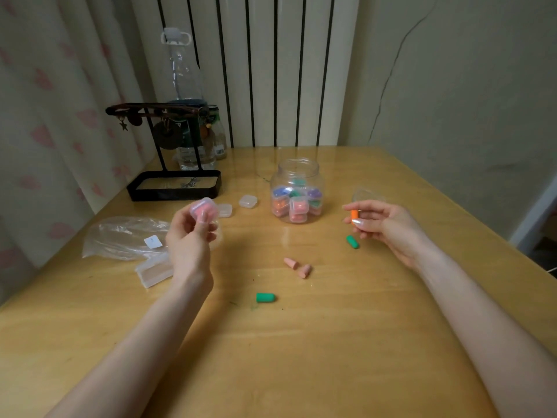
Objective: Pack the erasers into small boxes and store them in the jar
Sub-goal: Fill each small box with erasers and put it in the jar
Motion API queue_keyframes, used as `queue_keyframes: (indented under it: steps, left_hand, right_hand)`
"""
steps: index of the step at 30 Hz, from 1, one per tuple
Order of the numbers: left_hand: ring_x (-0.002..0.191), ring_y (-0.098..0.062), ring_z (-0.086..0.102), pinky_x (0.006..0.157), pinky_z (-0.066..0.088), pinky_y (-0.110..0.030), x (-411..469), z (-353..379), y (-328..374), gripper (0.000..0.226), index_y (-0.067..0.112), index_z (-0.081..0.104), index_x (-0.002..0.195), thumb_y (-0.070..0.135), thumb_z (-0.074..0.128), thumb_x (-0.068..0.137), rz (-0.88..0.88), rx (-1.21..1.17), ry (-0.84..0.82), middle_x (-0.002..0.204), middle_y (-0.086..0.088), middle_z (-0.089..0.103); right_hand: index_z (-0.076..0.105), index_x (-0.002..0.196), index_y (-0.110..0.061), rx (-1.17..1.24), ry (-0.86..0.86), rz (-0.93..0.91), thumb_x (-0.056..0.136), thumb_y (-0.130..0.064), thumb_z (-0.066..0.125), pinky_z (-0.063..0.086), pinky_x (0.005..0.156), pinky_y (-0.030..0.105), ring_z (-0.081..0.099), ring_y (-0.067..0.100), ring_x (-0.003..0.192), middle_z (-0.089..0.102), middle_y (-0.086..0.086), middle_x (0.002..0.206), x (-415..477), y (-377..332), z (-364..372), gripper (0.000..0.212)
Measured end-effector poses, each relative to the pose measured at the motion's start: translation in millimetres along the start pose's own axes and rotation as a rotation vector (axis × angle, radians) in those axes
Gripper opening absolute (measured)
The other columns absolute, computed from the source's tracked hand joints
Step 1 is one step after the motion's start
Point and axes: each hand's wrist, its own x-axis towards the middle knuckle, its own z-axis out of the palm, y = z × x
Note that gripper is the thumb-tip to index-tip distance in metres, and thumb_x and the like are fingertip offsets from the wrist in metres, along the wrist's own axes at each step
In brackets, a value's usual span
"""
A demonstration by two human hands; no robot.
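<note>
My left hand [190,236] holds up a small clear box [204,209] with pink erasers inside it. My right hand [382,224] pinches an orange eraser [354,215] between thumb and fingers. An open clear jar [297,190] stands between the hands, further back, with several filled boxes in it. Two pink erasers [297,267] lie loose on the wooden table [301,342], touching each other. One green eraser [352,241] lies just under my right hand, another green eraser [265,297] nearer to me. Two empty small boxes [236,206] sit left of the jar.
A crumpled plastic bag [123,236] and a clear rectangular case [155,270] lie at the left. A black stand with a tray [174,185] and bottles [187,95] fill the back left corner. A clear lid [366,194] lies behind my right hand.
</note>
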Motion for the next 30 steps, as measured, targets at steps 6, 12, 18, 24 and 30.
queue_keyframes:
  steps: [6, 12, 18, 24, 30]
  left_hand:
    - [0.054, -0.007, 0.035, 0.059, 0.035, -0.019, -1, 1, 2, 0.032, 0.020, 0.052, 0.079, 0.015, 0.031, 0.102, -0.081, -0.051, 0.047, 0.069, -0.002, 0.048]
    - [0.053, -0.012, 0.030, 0.051, 0.028, -0.020, -1, 1, -3, 0.029, 0.008, 0.056, 0.091, 0.012, 0.028, 0.096, -0.135, 0.030, 0.035, 0.064, -0.003, 0.041]
    - [0.045, -0.010, 0.026, 0.040, 0.021, -0.018, -8, 2, 3, 0.047, 0.012, 0.053, 0.064, 0.033, 0.032, 0.101, -0.117, 0.116, -0.127, 0.054, -0.002, 0.032]
    - [0.039, -0.005, 0.039, 0.038, 0.033, -0.014, -17, 3, 0, 0.037, 0.008, 0.061, 0.081, 0.041, 0.051, 0.090, -0.163, 0.402, -0.507, 0.053, 0.004, 0.048]
    - [0.063, -0.014, 0.067, 0.064, 0.056, -0.019, -30, 6, -7, 0.031, 0.005, 0.059, 0.106, -0.016, 0.051, 0.084, -0.282, 0.233, -0.790, 0.089, -0.008, 0.067]
  right_hand:
    - [0.063, 0.084, -0.011, -0.012, 0.070, 0.019, 0.075, 0.007, 0.069, 0.047, 0.046, 0.015, 0.056, 0.007, 0.049, 0.059, 0.001, 0.066, 0, -2, -5, 0.022]
    - [0.065, 0.092, -0.007, -0.011, 0.055, 0.047, 0.085, 0.010, 0.057, 0.047, 0.046, 0.015, 0.059, 0.007, 0.049, 0.065, 0.010, 0.075, 3, 2, -4, 0.020]
    - [0.066, 0.093, -0.006, -0.029, -0.022, 0.018, 0.088, 0.010, 0.051, 0.048, 0.051, 0.017, 0.059, 0.014, 0.059, 0.067, 0.013, 0.084, 2, 3, 1, 0.022]
    - [0.061, 0.081, -0.005, -0.083, -0.062, -0.042, 0.084, 0.006, 0.061, 0.036, 0.039, 0.015, 0.048, 0.007, 0.043, 0.062, 0.010, 0.064, -1, 7, 14, 0.012]
    - [0.058, 0.084, -0.003, -0.074, -0.073, -0.066, 0.090, 0.004, 0.053, 0.033, 0.034, 0.016, 0.046, 0.009, 0.038, 0.071, 0.012, 0.072, 0, 8, 14, 0.010]
